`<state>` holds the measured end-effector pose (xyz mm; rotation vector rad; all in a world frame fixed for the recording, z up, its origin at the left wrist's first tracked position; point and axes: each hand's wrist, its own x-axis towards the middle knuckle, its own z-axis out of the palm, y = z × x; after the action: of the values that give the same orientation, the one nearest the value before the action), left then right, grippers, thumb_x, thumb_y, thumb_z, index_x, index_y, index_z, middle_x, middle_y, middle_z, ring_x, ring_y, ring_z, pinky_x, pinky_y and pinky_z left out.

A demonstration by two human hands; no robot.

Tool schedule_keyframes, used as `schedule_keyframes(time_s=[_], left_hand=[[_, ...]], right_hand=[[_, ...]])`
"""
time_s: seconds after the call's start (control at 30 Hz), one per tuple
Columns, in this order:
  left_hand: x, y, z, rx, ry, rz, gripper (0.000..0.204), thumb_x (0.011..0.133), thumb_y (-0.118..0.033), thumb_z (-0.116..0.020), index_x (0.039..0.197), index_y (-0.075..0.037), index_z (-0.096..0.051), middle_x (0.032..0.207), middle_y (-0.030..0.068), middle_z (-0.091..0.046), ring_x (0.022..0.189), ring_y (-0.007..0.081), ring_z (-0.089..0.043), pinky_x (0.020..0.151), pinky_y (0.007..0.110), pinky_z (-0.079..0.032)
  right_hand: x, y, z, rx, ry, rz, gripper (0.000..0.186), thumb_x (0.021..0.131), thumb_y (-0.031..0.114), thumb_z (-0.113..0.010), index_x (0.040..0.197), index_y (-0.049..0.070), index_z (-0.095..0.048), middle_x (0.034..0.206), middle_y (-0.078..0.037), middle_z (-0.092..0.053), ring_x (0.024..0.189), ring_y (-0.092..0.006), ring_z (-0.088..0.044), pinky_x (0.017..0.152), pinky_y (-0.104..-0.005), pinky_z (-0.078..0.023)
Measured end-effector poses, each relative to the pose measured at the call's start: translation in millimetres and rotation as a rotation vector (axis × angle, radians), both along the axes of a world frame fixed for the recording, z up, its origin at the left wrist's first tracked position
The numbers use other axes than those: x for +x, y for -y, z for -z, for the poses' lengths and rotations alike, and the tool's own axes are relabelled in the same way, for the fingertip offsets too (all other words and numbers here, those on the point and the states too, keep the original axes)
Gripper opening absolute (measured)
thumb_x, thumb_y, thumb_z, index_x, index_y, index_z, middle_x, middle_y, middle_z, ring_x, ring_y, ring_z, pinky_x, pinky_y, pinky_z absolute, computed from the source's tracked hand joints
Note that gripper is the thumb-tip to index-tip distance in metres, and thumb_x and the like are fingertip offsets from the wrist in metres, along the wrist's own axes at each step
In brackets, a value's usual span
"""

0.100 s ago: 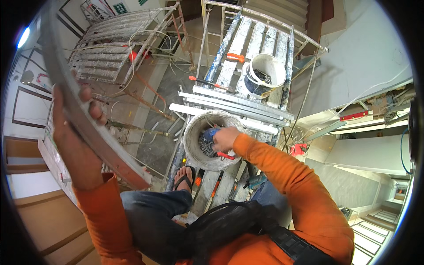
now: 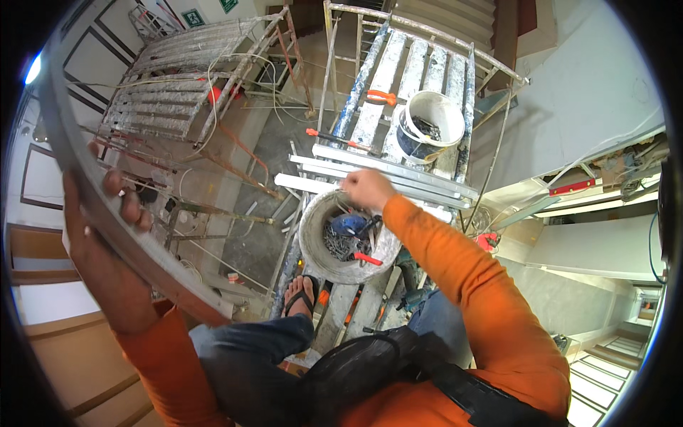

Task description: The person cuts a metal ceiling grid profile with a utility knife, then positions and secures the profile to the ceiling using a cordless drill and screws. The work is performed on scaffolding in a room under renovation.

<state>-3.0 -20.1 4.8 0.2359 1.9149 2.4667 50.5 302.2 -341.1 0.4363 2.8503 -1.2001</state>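
Below, tool-filled bucket [image 2: 346, 242] under right hand [image 2: 366, 188]

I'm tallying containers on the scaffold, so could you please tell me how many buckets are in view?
2. A grey bucket of screws and tools sits under the right hand; a white bucket stands further along the planks. Others may be hidden.

We have a single view, from a wide fisheye camera worn on the person's head, looking steeply down past the orange sleeves onto the paint-spattered scaffold planks [image 2: 384, 92] and the floor far below. The left hand [image 2: 107, 235] sits close at the left rim, the right hand [image 2: 366, 188] nearer the centre; straight edges bend toward the rim.
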Motion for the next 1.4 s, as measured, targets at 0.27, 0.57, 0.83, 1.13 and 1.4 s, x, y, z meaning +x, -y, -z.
schedule_keyframes(time_s=[0.27, 0.57, 0.83, 1.13, 1.4], left_hand=[[2, 35, 16, -0.074, 0.088, -0.129, 0.051, 0.108, -0.039, -0.037, 0.145, -0.004, -0.041, 0.083, 0.0019, -0.055, 0.053, 0.0106, -0.056, 0.041, 0.027, -0.047], [-13, 61, 49, -0.171, 0.022, -0.315, 0.048, 0.109, -0.035, -0.038, 0.144, -0.003, -0.038, 0.081, 0.0034, -0.051, 0.05, 0.011, -0.052, 0.038, 0.025, -0.047], [-31, 48, 65, -0.198, 0.035, -0.416, 0.048, 0.107, -0.035, -0.046, 0.145, -0.007, -0.043, 0.082, -0.0003, -0.05, 0.047, 0.0049, -0.044, 0.037, 0.021, -0.037], [-29, 37, 63, -0.12, 0.019, -0.375, 0.044, 0.108, -0.033, -0.045, 0.143, -0.007, -0.043, 0.081, 0.0002, -0.049, 0.048, 0.0052, -0.044, 0.037, 0.021, -0.039], [-23, 17, 47, -0.128, 0.028, -0.305, 0.049, 0.109, -0.038, -0.039, 0.144, -0.004, -0.04, 0.085, 0.0015, -0.049, 0.054, 0.0094, -0.05, 0.041, 0.024, -0.045]], right_hand=[[-153, -137, 80, 0.516, 0.252, 0.01, 0.05, 0.088, 0.003, -0.057, 0.137, 0.005, -0.047, 0.145, -0.015, -0.043, 0.125, -0.0409, -0.056, 0.1, -0.0526, -0.05], [-236, -178, 128, 0.393, 0.428, 0.17, 0.071, 0.088, 0.007, -0.05, 0.154, 0.008, -0.024, 0.16, -0.008, -0.027, 0.141, -0.0326, -0.042, 0.117, -0.0464, -0.033], [-222, -164, 151, 0.605, 0.367, 0.11, 0.058, 0.088, 0.007, -0.053, 0.145, 0.006, -0.041, 0.139, -0.017, -0.049, 0.128, -0.0374, -0.05, 0.104, -0.0517, -0.044], [-180, -152, 167, 0.198, 0.065, 0.85, 0.052, 0.086, 0.007, -0.064, 0.132, 0.004, -0.04, 0.13, -0.024, -0.053, 0.109, -0.0428, -0.063, 0.095, -0.0485, -0.052], [-204, -151, 129, -1.057, -0.09, 0.936, 0.013, 0.095, 0.018, -0.054, 0.096, 0.006, -0.059, 0.064, 0.0, -0.043, 0.047, -0.0108, -0.039, 0.035, -0.0265, -0.029]])
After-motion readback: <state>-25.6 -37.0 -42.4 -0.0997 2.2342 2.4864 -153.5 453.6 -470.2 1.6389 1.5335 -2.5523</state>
